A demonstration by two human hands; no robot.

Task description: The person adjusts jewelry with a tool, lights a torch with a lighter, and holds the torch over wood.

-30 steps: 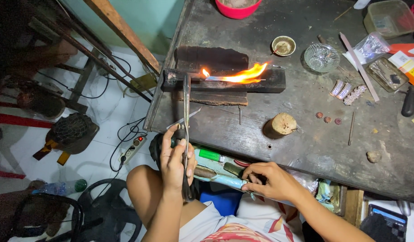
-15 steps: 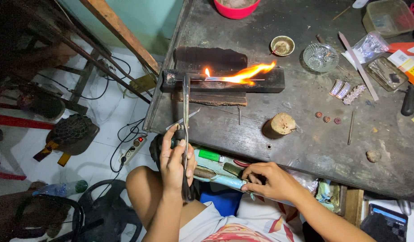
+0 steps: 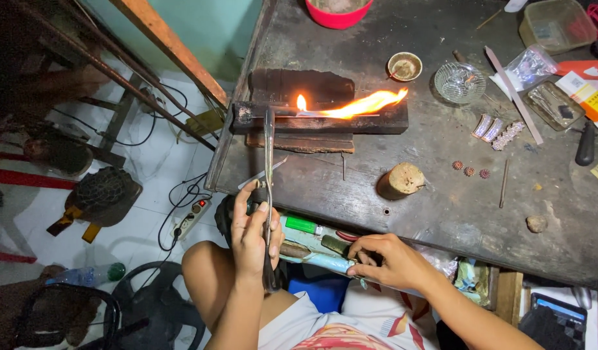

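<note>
My left hand [image 3: 255,234] grips a long metal torch [image 3: 269,168] that points away from me to the bench's left end. Its orange flame [image 3: 351,105] sweeps rightward along a thin rod lying on charred wooden blocks [image 3: 312,120]. My right hand [image 3: 388,260] reaches into the open drawer [image 3: 315,249] under the bench edge, fingers curled among small tools; whether it holds one is hidden. A green lighter [image 3: 301,225] lies in the drawer between my hands.
A dark scarred workbench [image 3: 454,194] carries a wooden stump [image 3: 403,180], a glass bowl [image 3: 460,82], a small brass dish [image 3: 404,66], silver pieces [image 3: 496,129] and small round beads [image 3: 468,171]. A red bowl [image 3: 338,11] stands at the back. A power strip [image 3: 189,219] and cables lie on the floor left.
The flame has flickered and stretched a little further right. Both hands stay almost where they were.
</note>
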